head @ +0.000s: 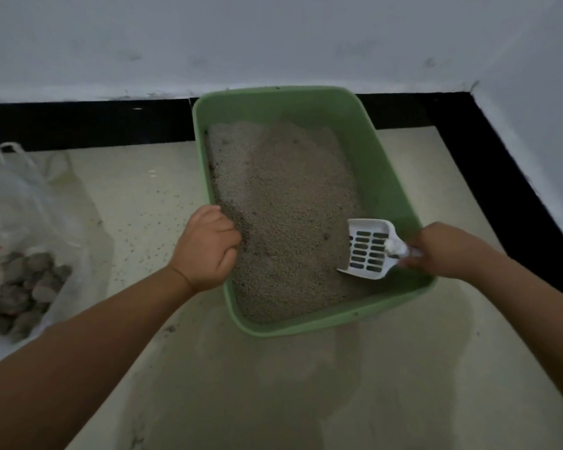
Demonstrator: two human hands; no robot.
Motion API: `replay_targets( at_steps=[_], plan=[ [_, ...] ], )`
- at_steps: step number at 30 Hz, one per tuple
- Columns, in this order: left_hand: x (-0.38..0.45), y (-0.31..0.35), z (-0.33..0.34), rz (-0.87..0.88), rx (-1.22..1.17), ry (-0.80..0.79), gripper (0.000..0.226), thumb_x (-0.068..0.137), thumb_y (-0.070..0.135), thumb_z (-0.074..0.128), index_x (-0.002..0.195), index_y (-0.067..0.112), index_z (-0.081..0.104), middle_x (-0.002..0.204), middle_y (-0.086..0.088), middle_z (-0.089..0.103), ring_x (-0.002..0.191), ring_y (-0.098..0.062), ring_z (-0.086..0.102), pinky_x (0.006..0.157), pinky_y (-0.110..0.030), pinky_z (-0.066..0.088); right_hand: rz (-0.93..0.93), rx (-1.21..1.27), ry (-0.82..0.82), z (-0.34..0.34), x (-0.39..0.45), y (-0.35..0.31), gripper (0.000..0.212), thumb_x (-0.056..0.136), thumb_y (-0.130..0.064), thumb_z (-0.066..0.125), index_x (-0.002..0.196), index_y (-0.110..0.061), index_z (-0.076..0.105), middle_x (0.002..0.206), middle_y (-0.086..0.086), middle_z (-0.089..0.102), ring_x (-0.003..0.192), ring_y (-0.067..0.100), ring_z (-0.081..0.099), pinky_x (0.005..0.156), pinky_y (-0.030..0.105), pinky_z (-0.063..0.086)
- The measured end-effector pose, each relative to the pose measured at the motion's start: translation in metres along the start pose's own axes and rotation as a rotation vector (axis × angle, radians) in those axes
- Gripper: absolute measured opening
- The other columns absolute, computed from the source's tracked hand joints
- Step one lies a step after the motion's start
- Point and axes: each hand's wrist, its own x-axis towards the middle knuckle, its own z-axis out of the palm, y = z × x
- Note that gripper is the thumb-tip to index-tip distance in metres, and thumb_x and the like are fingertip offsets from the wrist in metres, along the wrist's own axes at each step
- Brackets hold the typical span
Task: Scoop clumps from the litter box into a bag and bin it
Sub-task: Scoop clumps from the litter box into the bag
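Litter box [376,177]: green plastic, rectangular with rounded corners and a rolled rim, on a pale speckled floor [137,196], its far end against a black skirting [88,125] below a white wall [273,37]. It sits skewed to the wall.

Litter [283,203]: grey-beige fine granules filling the box, banked higher toward the far end, darker along the box's left wall.

Scoop [369,250]: white plastic, slotted base in two columns, raised side walls; inside the box at its near right corner, front edge down on the litter. No clump shows in it.

Right hand [442,250]: at the box's right rim, fingers closed around the scoop handle.

Left hand [205,246]: at the box's near left rim, fingers curled over the edge, gripping it.

Bag [30,222]: clear thin plastic with loop handles, on the floor well left of the box, lying open.

Clumps [23,293]: grey rounded lumps heaped inside the bag.
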Motion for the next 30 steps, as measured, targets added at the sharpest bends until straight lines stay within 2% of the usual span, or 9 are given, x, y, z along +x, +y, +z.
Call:
replay_targets(
  at_steps=[3, 7, 10, 12, 16, 21, 23, 27, 30],
  plan=[
    [0.003, -0.001, 0.002, 0.01, -0.015, 0.018, 0.028, 0.068, 0.013, 0.034, 0.048, 0.003, 0.051, 0.049, -0.011, 0.045, 0.063, -0.019, 0.027, 0.076, -0.028, 0.029, -0.106, 0.06, 0.004, 0.004, 0.012, -0.013, 0.045, 0.091, -0.036, 0.051, 0.053, -0.022, 0.033, 0.051, -0.004, 0.039, 0.046, 0.005, 0.032, 0.049, 0.015, 0.027],
    [0.006, -0.001, 0.002, 0.021, -0.024, 0.004, 0.027, 0.068, 0.011, 0.034, 0.047, 0.003, 0.05, 0.049, -0.012, 0.043, 0.063, -0.019, 0.027, 0.07, -0.027, 0.025, -0.207, 0.219, 0.04, 0.009, 0.03, -0.051, 0.022, 0.091, -0.034, 0.052, 0.082, -0.015, 0.058, 0.084, 0.014, 0.062, 0.072, 0.021, 0.053, 0.065, 0.024, 0.032],
    [0.005, -0.001, 0.003, 0.034, -0.023, -0.001, 0.027, 0.068, 0.011, 0.034, 0.047, 0.003, 0.048, 0.05, -0.012, 0.042, 0.063, -0.02, 0.027, 0.07, -0.027, 0.025, -0.229, 0.362, 0.048, 0.021, 0.046, -0.093, 0.032, 0.092, -0.032, 0.05, 0.101, -0.005, 0.063, 0.09, 0.018, 0.063, 0.08, 0.025, 0.057, 0.066, 0.026, 0.034],
    [0.004, -0.002, 0.004, 0.033, -0.034, -0.01, 0.026, 0.067, 0.01, 0.034, 0.046, 0.003, 0.047, 0.049, -0.012, 0.041, 0.063, -0.021, 0.027, 0.069, -0.027, 0.024, -0.202, 0.458, 0.079, 0.028, 0.051, -0.117, 0.028, 0.092, -0.032, 0.05, 0.09, -0.007, 0.062, 0.08, 0.016, 0.058, 0.073, 0.02, 0.049, 0.059, 0.026, 0.031],
    [0.004, -0.001, 0.006, 0.014, -0.057, -0.025, 0.025, 0.066, 0.01, 0.034, 0.046, 0.003, 0.046, 0.049, -0.012, 0.041, 0.062, -0.02, 0.028, 0.07, -0.023, 0.018, -0.119, 0.61, 0.112, 0.036, 0.059, -0.133, 0.041, 0.092, -0.032, 0.05, 0.056, -0.019, 0.035, 0.058, -0.001, 0.039, 0.071, 0.018, 0.046, 0.06, 0.024, 0.03],
    [0.004, 0.001, 0.004, -0.007, -0.05, -0.014, 0.026, 0.067, 0.011, 0.034, 0.046, 0.003, 0.047, 0.05, -0.012, 0.043, 0.063, -0.019, 0.027, 0.071, -0.024, 0.023, -0.079, 0.776, 0.196, 0.027, 0.07, -0.153, 0.039, 0.093, -0.029, 0.05, 0.059, -0.011, 0.048, 0.057, 0.001, 0.04, 0.054, 0.015, 0.041, 0.046, 0.022, 0.025],
    [0.005, 0.001, 0.003, -0.01, -0.035, -0.016, 0.026, 0.067, 0.011, 0.034, 0.046, 0.003, 0.048, 0.05, -0.012, 0.044, 0.064, -0.019, 0.028, 0.072, -0.027, 0.026, -0.049, 0.824, 0.233, 0.021, 0.075, -0.16, 0.037, 0.094, -0.028, 0.049, 0.063, -0.008, 0.049, 0.058, 0.002, 0.04, 0.059, 0.018, 0.042, 0.048, 0.028, 0.025],
    [0.004, 0.001, 0.002, -0.016, -0.014, -0.015, 0.027, 0.068, 0.012, 0.034, 0.048, 0.003, 0.048, 0.051, -0.012, 0.044, 0.065, -0.019, 0.028, 0.076, -0.03, 0.029, -0.048, 0.831, 0.278, 0.017, 0.085, -0.161, 0.048, 0.093, -0.027, 0.051, 0.05, -0.017, 0.031, 0.052, -0.002, 0.033, 0.067, 0.019, 0.044, 0.048, 0.033, 0.016],
    [0.002, 0.001, 0.002, -0.016, -0.007, -0.01, 0.027, 0.069, 0.012, 0.034, 0.048, 0.003, 0.048, 0.052, -0.013, 0.045, 0.065, -0.019, 0.029, 0.079, -0.03, 0.029, -0.043, 0.871, 0.306, 0.017, 0.088, -0.161, 0.048, 0.091, -0.028, 0.053, 0.051, -0.018, 0.03, 0.053, -0.003, 0.033, 0.067, 0.018, 0.043, 0.052, 0.03, 0.012]
  ],
)
